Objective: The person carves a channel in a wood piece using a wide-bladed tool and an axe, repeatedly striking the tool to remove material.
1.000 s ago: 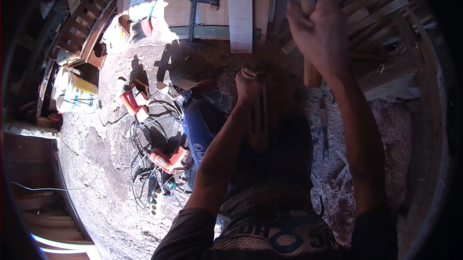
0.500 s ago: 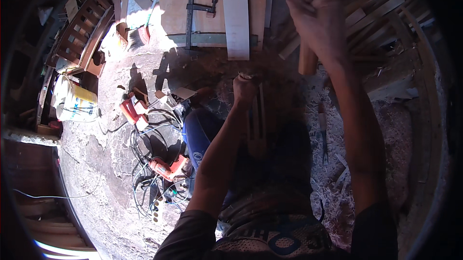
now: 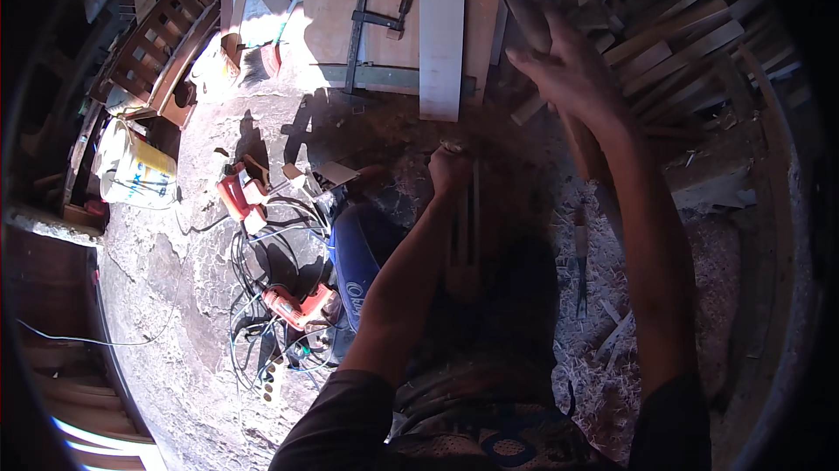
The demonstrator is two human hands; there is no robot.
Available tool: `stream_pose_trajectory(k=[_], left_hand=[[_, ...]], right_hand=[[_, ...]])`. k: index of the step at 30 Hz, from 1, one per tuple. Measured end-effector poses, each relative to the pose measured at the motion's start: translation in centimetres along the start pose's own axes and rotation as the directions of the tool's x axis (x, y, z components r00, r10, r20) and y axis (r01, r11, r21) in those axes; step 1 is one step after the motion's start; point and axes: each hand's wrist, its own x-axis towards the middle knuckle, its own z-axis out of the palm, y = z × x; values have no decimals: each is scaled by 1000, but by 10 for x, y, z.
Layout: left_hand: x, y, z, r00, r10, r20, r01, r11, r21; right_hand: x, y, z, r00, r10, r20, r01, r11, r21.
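Note:
My left hand (image 3: 449,172) is closed in a fist over the work between my legs. A pale, rounded end shows at the top of the fist, but what it belongs to is hidden. Under that wrist lies a narrow wooden piece (image 3: 463,274) with long slots, partly in shadow. Raised at the upper right, my right hand (image 3: 572,73) grips a wooden-handled tool (image 3: 522,10) with a thick dark end, tilted up and leftward. Its brown wooden shaft continues below the hand; the tool's exact kind is unclear.
A slim wooden-handled tool (image 3: 581,266) lies among shavings on the right. Boards with a bar clamp (image 3: 381,18) stand ahead, and stacked wood offcuts (image 3: 673,51) fill the far right. On the left are a red power drill (image 3: 299,307), tangled cables, another red power tool (image 3: 240,196) and a white bucket (image 3: 138,165).
The tool in my right hand has swung from nearly upright to a leftward tilt, and that hand has come slightly lower. My left fist stays over the slotted wood. The view has shifted a little.

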Motion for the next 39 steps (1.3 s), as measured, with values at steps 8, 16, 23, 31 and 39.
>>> stream_pose_trajectory(k=[8,16,23,31,39], left_hand=[[-27,-5,-18,987,32,160,-20,997,-78],[-135,57,-107,664,475,578,-118,829,-547],[-103,134,-102,926,340,166,-250,879,-406],[-62,102,-64,927,371,59,-300,826,-477],[-54,97,-59,927,342,154,-247,866,-435]], right_hand=[[-32,155,94,777,107,621,120,943,-312],[-135,147,53,913,227,339,-335,891,306],[-178,158,71,847,365,387,-529,516,673],[-197,163,81,814,436,383,-567,456,686],[-203,162,84,801,469,372,-579,449,681]])
